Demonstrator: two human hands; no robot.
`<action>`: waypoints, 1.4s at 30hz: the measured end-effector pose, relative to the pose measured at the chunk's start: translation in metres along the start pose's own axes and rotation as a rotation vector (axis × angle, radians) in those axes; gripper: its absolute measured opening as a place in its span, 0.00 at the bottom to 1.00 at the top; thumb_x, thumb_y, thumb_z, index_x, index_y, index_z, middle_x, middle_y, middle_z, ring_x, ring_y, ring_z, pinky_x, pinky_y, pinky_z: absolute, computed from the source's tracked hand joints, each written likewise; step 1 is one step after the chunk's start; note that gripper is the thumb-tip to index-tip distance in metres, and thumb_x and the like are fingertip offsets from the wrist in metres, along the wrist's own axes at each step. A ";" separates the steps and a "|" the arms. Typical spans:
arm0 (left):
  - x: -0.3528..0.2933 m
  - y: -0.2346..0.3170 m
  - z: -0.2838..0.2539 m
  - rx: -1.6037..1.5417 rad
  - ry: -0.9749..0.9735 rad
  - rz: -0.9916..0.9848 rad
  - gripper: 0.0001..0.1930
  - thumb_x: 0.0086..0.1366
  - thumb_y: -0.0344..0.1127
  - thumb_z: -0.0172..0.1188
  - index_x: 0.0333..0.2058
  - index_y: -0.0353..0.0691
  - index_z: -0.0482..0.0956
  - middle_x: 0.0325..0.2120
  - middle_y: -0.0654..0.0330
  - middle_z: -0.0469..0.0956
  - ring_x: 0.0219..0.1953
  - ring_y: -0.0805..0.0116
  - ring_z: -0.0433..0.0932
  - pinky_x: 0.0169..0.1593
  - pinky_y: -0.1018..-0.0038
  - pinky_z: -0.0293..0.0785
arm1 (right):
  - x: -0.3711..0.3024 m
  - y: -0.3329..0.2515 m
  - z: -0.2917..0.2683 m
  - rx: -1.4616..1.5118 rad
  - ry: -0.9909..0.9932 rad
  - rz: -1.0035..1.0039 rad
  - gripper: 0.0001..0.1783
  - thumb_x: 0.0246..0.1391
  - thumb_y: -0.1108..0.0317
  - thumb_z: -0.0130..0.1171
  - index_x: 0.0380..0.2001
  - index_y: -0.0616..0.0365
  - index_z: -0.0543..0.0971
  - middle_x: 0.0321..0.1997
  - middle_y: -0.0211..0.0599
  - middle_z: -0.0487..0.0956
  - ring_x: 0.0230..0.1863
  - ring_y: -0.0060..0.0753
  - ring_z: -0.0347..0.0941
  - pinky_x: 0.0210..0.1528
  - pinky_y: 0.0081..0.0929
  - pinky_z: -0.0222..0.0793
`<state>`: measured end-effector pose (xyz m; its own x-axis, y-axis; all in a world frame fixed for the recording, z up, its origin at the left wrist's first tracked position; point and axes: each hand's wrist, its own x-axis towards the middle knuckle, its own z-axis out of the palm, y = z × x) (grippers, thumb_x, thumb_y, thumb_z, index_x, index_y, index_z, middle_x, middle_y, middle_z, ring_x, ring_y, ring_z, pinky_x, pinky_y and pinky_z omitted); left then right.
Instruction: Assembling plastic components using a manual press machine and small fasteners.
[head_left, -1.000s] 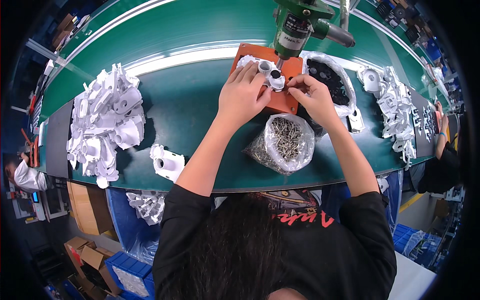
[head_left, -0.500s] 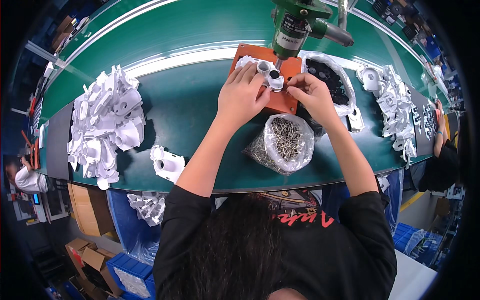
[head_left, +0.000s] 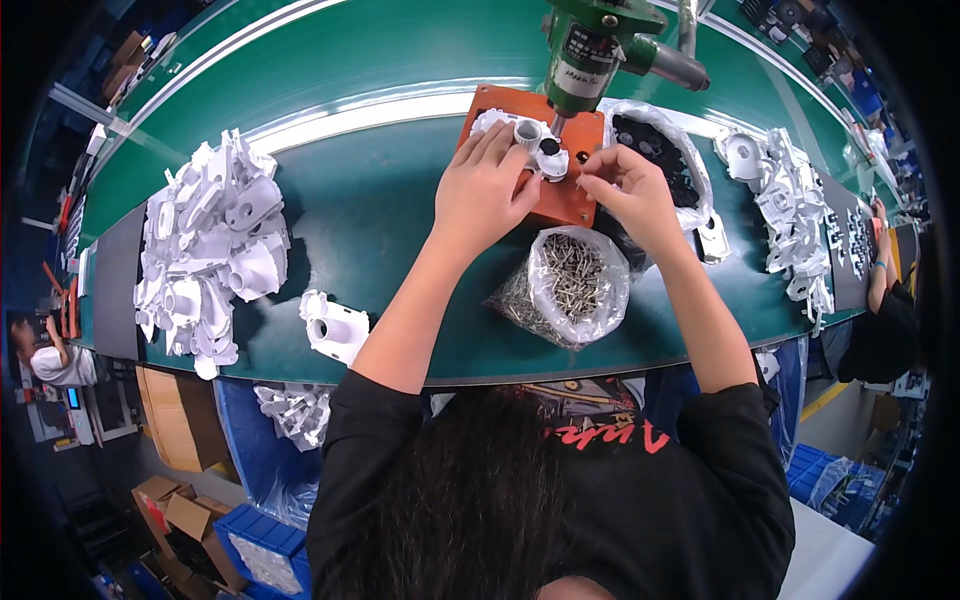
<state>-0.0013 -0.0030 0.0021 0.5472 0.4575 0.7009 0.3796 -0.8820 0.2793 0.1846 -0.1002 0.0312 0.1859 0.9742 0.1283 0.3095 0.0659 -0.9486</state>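
On the orange base block (head_left: 572, 208) lies a white plastic part (head_left: 553, 165) with a round tube and a black round piece (head_left: 549, 146) on it. My left hand (head_left: 483, 192) grips the part from its left side, with the fingers over its far edge and the thumb along its near side. To the right of the part, slightly apart from it, is my right hand (head_left: 632, 192), its thumb and forefinger pinched together. A tiny pale glint shows at those fingertips, too small to name. Just above the part is the tip of the green press (head_left: 582, 60).
Nearby sit a clear bag of metal pins (head_left: 572, 275) and a bag of black parts (head_left: 655, 150). White plastic parts are piled at left (head_left: 215, 250) and right (head_left: 785, 205). One white part (head_left: 335, 328) lies by the near edge. Other people work at both sides.
My right hand has drawn back slightly to the right from the white part, uncovering a dark hole in the orange block. My left hand stays in place.
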 end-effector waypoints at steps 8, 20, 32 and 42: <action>-0.001 0.000 0.000 0.004 -0.009 -0.005 0.11 0.52 0.36 0.61 0.33 0.39 0.74 0.43 0.53 0.75 0.51 0.50 0.73 0.52 0.61 0.69 | -0.036 -0.016 0.003 -0.202 -0.127 -0.075 0.05 0.46 0.77 0.61 0.26 0.65 0.75 0.30 0.33 0.77 0.34 0.22 0.72 0.41 0.22 0.67; -0.001 -0.001 0.000 0.023 -0.038 0.000 0.13 0.53 0.37 0.61 0.35 0.37 0.74 0.45 0.50 0.75 0.50 0.52 0.73 0.55 0.61 0.67 | -0.007 -0.008 -0.001 -0.234 0.082 -0.174 0.06 0.46 0.73 0.61 0.28 0.64 0.77 0.28 0.31 0.78 0.31 0.21 0.69 0.38 0.21 0.65; -0.002 0.000 -0.001 0.002 -0.012 -0.022 0.11 0.52 0.37 0.61 0.32 0.39 0.74 0.46 0.53 0.74 0.51 0.49 0.72 0.53 0.61 0.69 | 0.046 0.015 0.021 -0.088 0.148 -0.083 0.08 0.48 0.71 0.63 0.31 0.64 0.77 0.28 0.29 0.78 0.29 0.15 0.69 0.36 0.17 0.65; -0.002 0.000 0.000 -0.003 -0.017 -0.026 0.10 0.52 0.36 0.61 0.32 0.40 0.74 0.46 0.53 0.74 0.51 0.50 0.72 0.53 0.61 0.69 | 0.049 0.016 0.021 -0.073 0.146 -0.082 0.09 0.48 0.71 0.63 0.31 0.65 0.76 0.25 0.26 0.76 0.28 0.14 0.68 0.34 0.15 0.64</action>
<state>-0.0023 -0.0036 0.0011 0.5503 0.4817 0.6820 0.3914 -0.8703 0.2989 0.1788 -0.0470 0.0158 0.2892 0.9241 0.2497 0.3954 0.1222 -0.9103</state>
